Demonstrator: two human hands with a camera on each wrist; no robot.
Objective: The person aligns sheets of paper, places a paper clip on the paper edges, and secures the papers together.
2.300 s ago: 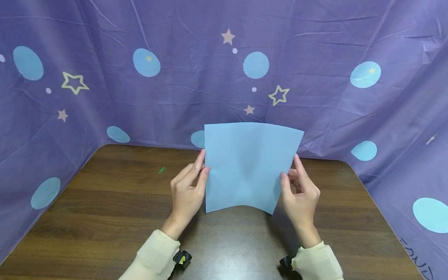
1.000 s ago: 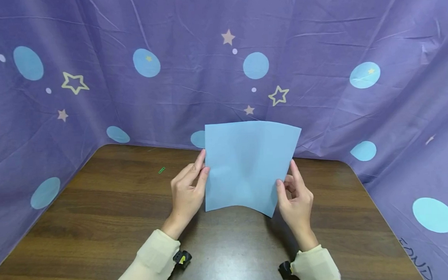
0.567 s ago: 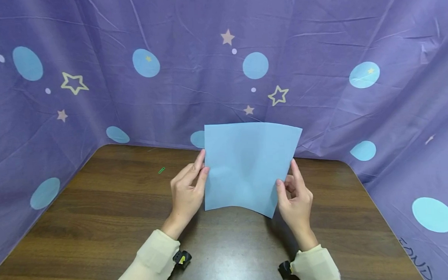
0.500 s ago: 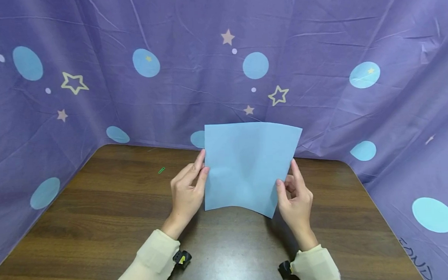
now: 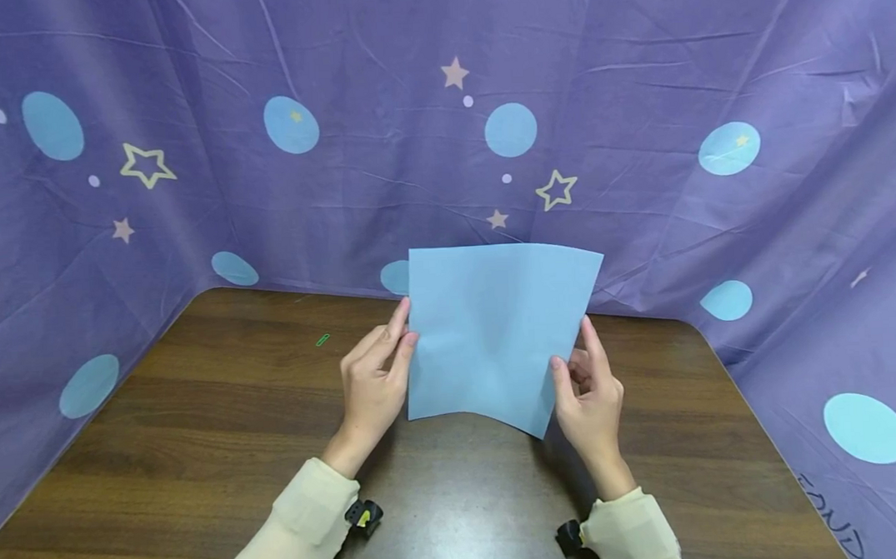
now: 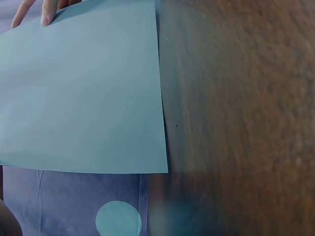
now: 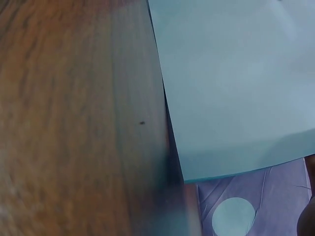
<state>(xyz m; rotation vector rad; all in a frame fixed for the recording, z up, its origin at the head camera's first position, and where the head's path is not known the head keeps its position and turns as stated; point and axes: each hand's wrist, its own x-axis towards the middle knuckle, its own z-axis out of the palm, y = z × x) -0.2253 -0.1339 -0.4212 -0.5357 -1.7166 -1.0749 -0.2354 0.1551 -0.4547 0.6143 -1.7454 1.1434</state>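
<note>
A plain light blue sheet of paper (image 5: 495, 327) stands up from the table between my two hands, bowed a little, its lower right corner nearest me. My left hand (image 5: 374, 374) pinches its left edge between thumb and fingers. On the opposite edge, my right hand (image 5: 594, 398) pinches it lower down. Both wrist views are largely filled by the paper (image 6: 83, 93), with only a bit of each holding hand at the frame edge. Left of my left hand, a small green paper clip (image 5: 323, 340) lies on the table.
The brown wood-grain table (image 5: 200, 440) has rounded far corners. A purple cloth (image 5: 382, 149) with stars and blue circles hangs behind it and along both sides. Each wrist carries a small black camera (image 5: 364, 517) over a cream sleeve.
Since the earliest frame my right hand has shifted slightly left and down along the paper's edge, and the sheet's right side has come in a little. The left hand stays put.
</note>
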